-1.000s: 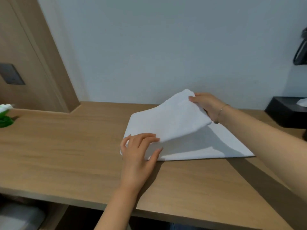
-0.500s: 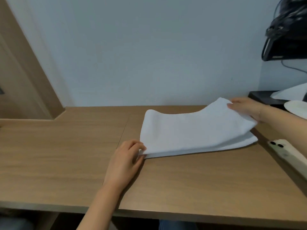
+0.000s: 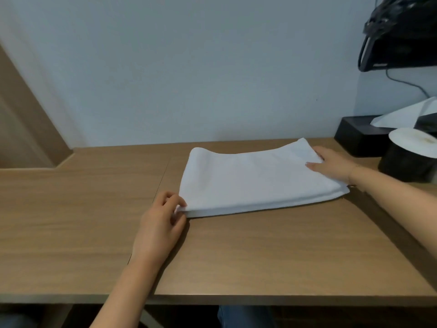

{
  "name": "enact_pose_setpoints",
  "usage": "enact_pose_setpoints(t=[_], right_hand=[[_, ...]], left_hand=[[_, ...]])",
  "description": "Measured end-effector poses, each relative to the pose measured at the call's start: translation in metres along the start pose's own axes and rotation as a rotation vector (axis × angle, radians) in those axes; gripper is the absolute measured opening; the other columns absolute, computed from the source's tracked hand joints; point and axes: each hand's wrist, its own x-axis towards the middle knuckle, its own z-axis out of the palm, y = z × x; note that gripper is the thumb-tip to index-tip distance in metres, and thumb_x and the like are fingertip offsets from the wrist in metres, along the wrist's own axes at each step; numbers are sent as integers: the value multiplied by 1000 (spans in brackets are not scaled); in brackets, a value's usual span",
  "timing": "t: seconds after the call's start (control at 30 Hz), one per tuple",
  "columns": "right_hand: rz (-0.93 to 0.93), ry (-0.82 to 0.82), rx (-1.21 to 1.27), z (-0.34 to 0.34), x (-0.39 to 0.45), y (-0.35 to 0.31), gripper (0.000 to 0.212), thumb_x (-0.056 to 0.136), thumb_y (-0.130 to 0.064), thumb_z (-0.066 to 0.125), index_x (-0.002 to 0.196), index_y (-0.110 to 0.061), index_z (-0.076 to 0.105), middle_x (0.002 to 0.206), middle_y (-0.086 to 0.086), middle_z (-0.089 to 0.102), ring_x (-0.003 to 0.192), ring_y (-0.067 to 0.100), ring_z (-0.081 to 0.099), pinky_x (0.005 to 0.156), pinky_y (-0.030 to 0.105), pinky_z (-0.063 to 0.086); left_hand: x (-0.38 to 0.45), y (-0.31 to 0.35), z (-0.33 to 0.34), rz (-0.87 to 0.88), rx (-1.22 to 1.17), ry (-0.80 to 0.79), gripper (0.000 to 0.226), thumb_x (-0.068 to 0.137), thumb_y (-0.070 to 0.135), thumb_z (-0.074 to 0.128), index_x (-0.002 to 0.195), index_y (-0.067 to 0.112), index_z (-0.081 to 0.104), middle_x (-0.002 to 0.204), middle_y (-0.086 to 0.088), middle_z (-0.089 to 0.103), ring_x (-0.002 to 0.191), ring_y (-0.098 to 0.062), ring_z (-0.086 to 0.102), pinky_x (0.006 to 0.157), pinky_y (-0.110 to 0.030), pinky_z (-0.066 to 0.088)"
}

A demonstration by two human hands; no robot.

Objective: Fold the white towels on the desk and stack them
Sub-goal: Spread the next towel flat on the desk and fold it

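Note:
A white towel lies folded flat on the wooden desk, toward the back right. My left hand pinches the towel's near left corner between thumb and curled fingers. My right hand rests on the towel's right end, fingers stretched flat over the cloth and pressing it down. The folded layers show along the near edge.
A black tissue box with a white tissue sticking out stands at the back right by the wall. A black round container with a white lid sits just right of the towel. A dark device with a cable hangs above.
My right hand carried the lifted towel flap over to the right and laid it down flat. My left hand closed on the near left corner. The view swung right.

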Motion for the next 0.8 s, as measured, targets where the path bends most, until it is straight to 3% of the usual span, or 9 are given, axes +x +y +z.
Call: enact_pose_setpoints(t=[0.07, 0.17, 0.23, 0.33, 0.43, 0.53, 0.63, 0.8], right_hand=[[54, -49, 129, -1, -5, -2, 53, 93, -28, 63, 140, -18, 42, 131, 2, 54, 100, 15, 54, 71, 24, 43], [109, -123, 295, -3, -16, -2, 73, 83, -24, 74, 145, -22, 35, 131, -1, 49, 108, 17, 53, 83, 28, 46], [97, -122, 256, 0, -25, 0, 83, 78, -26, 79, 146, -26, 31, 131, -6, 46, 113, 17, 49, 89, 29, 44], [-13, 23, 138, 13, -37, 3, 82, 80, -25, 78, 147, -25, 31, 135, -7, 43, 122, 18, 45, 99, 34, 40], [-95, 235, 103, 27, -46, 3, 66, 84, -20, 73, 142, -17, 40, 137, 7, 43, 119, 26, 49, 100, 39, 42], [-177, 350, -40, 39, -51, 2, 57, 89, -20, 67, 141, -15, 43, 127, 10, 42, 115, 27, 47, 96, 32, 36], [-231, 340, -216, 44, -52, -1, 54, 94, -23, 59, 144, -13, 40, 129, 12, 45, 117, 29, 45, 99, 38, 35], [-291, 379, -662, 40, -42, -21, 51, 95, -26, 54, 142, -12, 40, 139, 12, 46, 124, 29, 45, 104, 44, 38]], left_hand=[[0, -2, 0, -33, -17, 46, 19, 84, 6, 68, 89, 22, 59, 100, 15, 47, 68, -5, 55, 60, -21, 49], [0, -5, 0, -70, -16, 78, 20, 83, 5, 68, 87, 22, 58, 93, 13, 45, 69, -5, 52, 59, -21, 45], [0, -7, 1, -78, -7, 82, 20, 83, 5, 68, 87, 22, 58, 91, 13, 43, 68, -5, 51, 58, -23, 47], [-1, -10, 0, -57, 20, 73, 19, 82, 5, 66, 89, 22, 61, 92, 15, 41, 65, -5, 49, 53, -20, 42], [-5, -10, -2, 29, 123, 18, 20, 79, 1, 66, 87, 19, 66, 95, 13, 46, 62, -8, 48, 46, -19, 32], [-12, -8, -10, 82, 185, -26, 17, 79, 3, 69, 85, 19, 69, 94, 11, 52, 59, -8, 46, 43, -22, 35], [-28, -4, -23, 76, 138, -105, 17, 80, 8, 69, 86, 24, 66, 93, 19, 51, 59, -7, 49, 48, -25, 43], [-35, 2, -53, -11, -282, -410, 19, 79, 23, 57, 89, 33, 70, 97, 16, 55, 65, -9, 51, 62, -18, 40]])
